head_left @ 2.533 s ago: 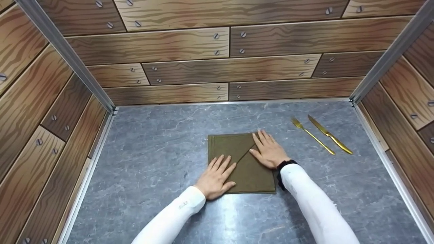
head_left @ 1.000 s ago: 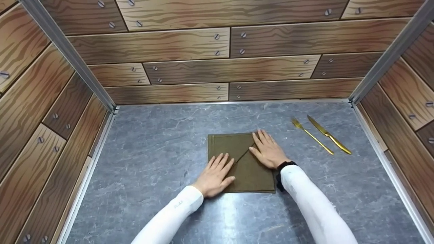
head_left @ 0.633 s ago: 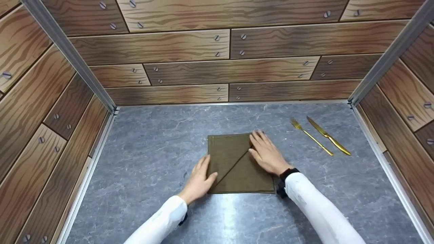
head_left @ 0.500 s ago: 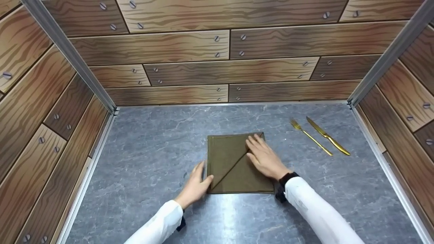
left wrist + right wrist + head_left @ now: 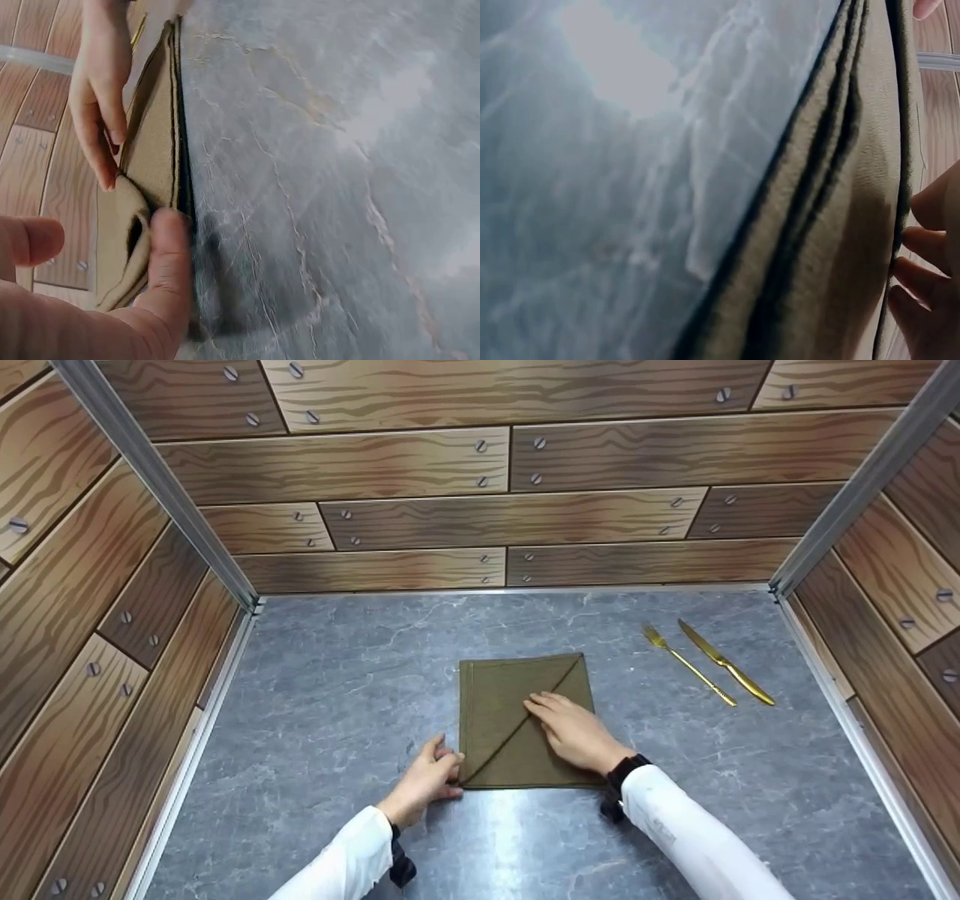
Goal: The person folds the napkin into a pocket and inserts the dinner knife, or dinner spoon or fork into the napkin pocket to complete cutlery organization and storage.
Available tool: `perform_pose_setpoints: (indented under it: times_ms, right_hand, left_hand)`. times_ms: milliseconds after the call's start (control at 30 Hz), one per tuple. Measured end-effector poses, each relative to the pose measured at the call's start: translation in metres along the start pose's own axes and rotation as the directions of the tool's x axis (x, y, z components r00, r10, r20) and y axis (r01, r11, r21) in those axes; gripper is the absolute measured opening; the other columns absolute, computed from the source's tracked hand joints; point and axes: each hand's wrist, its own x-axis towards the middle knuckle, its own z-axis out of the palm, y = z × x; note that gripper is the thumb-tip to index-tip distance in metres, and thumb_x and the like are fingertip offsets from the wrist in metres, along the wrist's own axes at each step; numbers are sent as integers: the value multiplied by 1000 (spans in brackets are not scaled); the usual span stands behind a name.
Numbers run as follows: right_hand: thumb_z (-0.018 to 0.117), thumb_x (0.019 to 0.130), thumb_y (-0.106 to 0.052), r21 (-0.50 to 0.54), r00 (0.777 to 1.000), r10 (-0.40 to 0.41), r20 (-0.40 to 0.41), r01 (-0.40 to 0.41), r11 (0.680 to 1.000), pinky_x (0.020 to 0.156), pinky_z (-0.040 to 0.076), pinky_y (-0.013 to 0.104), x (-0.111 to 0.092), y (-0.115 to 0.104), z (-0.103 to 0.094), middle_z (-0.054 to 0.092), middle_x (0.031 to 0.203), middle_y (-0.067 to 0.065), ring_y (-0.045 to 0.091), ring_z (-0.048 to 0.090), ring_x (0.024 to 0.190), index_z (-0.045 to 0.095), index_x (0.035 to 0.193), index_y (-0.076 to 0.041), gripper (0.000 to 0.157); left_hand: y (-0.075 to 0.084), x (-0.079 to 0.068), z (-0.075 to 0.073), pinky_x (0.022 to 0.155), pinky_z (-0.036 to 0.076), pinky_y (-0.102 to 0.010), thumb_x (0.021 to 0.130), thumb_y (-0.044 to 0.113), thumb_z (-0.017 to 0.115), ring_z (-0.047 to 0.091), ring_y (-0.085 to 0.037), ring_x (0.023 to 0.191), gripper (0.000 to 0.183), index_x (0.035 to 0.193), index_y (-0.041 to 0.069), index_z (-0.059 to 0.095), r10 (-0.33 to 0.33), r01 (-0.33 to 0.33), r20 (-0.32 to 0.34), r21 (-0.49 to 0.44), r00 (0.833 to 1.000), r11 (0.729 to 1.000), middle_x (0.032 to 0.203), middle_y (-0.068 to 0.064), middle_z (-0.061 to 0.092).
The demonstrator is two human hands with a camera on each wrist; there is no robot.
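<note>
An olive-green cloth napkin (image 5: 495,694), folded into a square, lies on the table with a diagonal edge running across its top. My left hand (image 5: 421,781) is at its near left corner, thumb and fingers around the corner; the left wrist view shows the thumb (image 5: 169,259) against the stacked edges and the fold (image 5: 133,217) bulging up beside it. My right hand (image 5: 581,736) rests on the napkin's middle, fingers fairly straight, fingertips along the diagonal edge. From the right wrist, the layered cloth (image 5: 866,172) fills the middle and some fingers (image 5: 922,281) touch the fold.
A gold fork (image 5: 694,669) and a gold knife (image 5: 726,662) lie side by side at the right, beyond my right hand. Wood-patterned walls (image 5: 420,517) enclose the grey marbled tabletop (image 5: 330,690) at the back and both sides.
My left hand has left the napkin's top and moved to the near left corner, its fingers now bent. My right hand has slid from the far right corner toward the middle along the diagonal.
</note>
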Motion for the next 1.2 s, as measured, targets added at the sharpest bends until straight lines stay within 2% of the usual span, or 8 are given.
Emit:
perform_pose_setpoints:
  times_ms: [100,233,400,600,767,933,1067,1200]
  right_hand:
    - [50,101,-14,1,1000,2,18,-2,1000,112,31,46,-1,1,2,43,150,11,30,35,140,48,145,-7,45]
    - [51,101,-14,3,1000,2,20,-2,1000,112,30,46,-2,1,4,42,151,12,31,33,140,49,145,-7,44]
    - [51,100,-14,2,1000,15,15,-15,1000,112,31,48,-4,1,4,43,150,11,30,35,140,51,144,-7,44]
    - [53,94,-12,-18,1000,25,10,-25,1000,109,35,47,-8,5,-1,48,145,10,27,40,135,55,139,-8,45]
    - [54,91,-8,-40,1000,19,-11,-19,999,102,42,43,-6,12,-12,58,128,7,25,52,120,65,125,-10,36]
    - [56,89,-7,-99,999,26,-31,-29,995,81,51,40,2,14,-24,61,100,4,24,58,95,69,100,-10,18]
    - [56,88,-8,-159,994,105,-4,-104,982,69,53,45,15,10,-35,61,86,6,29,62,81,67,84,-8,12]
    - [54,91,-12,-162,973,225,51,-215,963,68,54,52,34,0,-44,68,87,15,37,66,80,64,87,-6,12]
  left_hand:
    - [2,5,1,69,58,-34,96,22,56,58,-26,92,75,153,-5,15,-37,37,-14,-9,999,999,136,-26,47]
    - [5,12,2,60,53,-27,96,31,59,55,-20,79,70,148,-6,30,-64,62,20,70,998,996,113,-17,58]
    - [8,18,8,54,52,-25,94,44,62,50,-15,68,51,117,-2,56,-93,81,69,159,993,984,83,-7,53]
    - [7,21,19,47,49,-22,89,23,65,48,-10,55,19,88,7,54,-112,95,99,161,989,982,71,-2,50]
    - [4,19,27,44,51,-24,84,7,58,55,-12,50,11,92,3,52,-73,54,108,169,991,984,68,-6,54]
    - [0,13,36,43,53,-25,90,16,62,59,-14,48,24,104,1,49,-37,18,113,162,993,987,80,-15,61]
    - [-1,10,44,46,55,-28,90,14,65,62,-16,49,32,112,-3,49,-13,-5,132,132,991,991,83,-19,64]
    - [-2,8,50,49,57,-31,90,6,61,64,-18,51,30,115,-5,48,28,-50,160,132,987,990,79,-20,66]
